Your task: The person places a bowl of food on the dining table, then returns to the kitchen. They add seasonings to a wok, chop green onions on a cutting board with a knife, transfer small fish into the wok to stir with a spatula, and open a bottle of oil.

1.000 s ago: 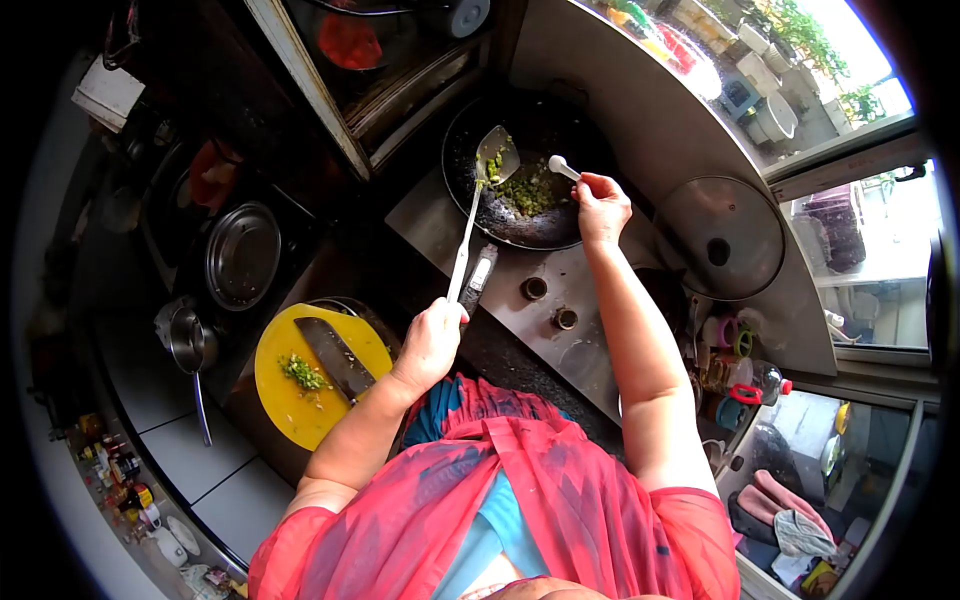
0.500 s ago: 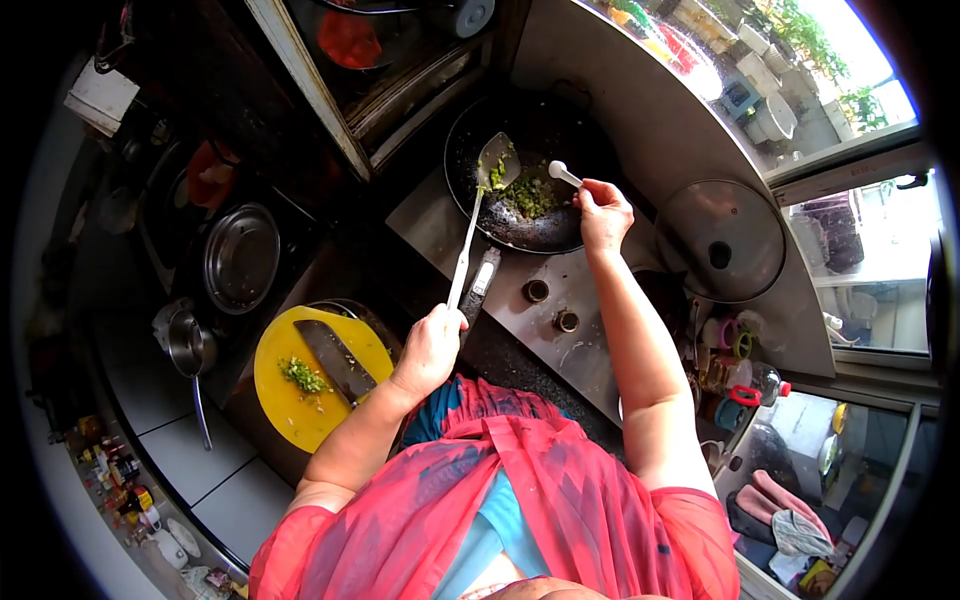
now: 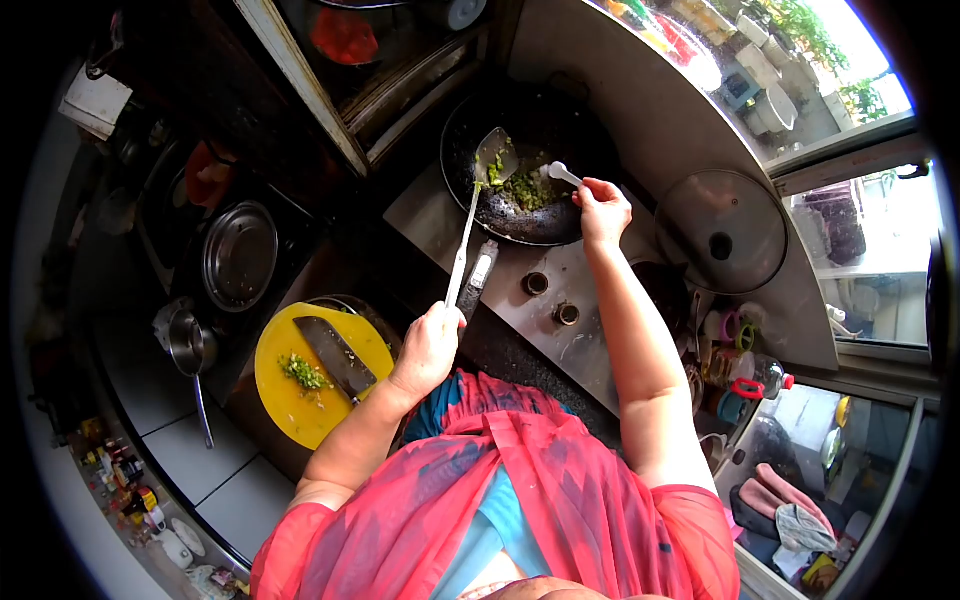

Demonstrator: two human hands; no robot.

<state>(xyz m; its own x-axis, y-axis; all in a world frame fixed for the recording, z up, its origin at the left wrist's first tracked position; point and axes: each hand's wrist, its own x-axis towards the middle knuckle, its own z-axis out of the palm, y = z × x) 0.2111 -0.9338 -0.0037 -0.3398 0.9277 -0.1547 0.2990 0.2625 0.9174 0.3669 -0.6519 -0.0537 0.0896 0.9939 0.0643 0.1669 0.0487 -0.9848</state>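
Note:
My left hand (image 3: 428, 347) is closed round the pale handle of a metal spatula (image 3: 464, 250), whose blade rests in a dark wok (image 3: 540, 232). Chopped green food (image 3: 528, 187) lies in the wok, with some of it on the blade. Above the wok's right part, my right hand (image 3: 604, 211) pinches a small white spoon (image 3: 563, 174); its bowl points left over the food. The wok's own handle (image 3: 482, 270) sticks out just right of the spatula handle.
A yellow cutting board (image 3: 282, 397) bears a cleaver (image 3: 335, 358) and chopped greens (image 3: 303, 371). Two stove knobs (image 3: 551, 300) sit below the wok. A glass lid (image 3: 722, 245) leans at the right, near bottles (image 3: 762, 378). Further left are a metal plate (image 3: 240, 256) and a small pan (image 3: 190, 342).
The white spoon's bowl has tilted and dipped slightly, and something pale shows at its tip. The spatula has barely moved, and both hands keep their holds.

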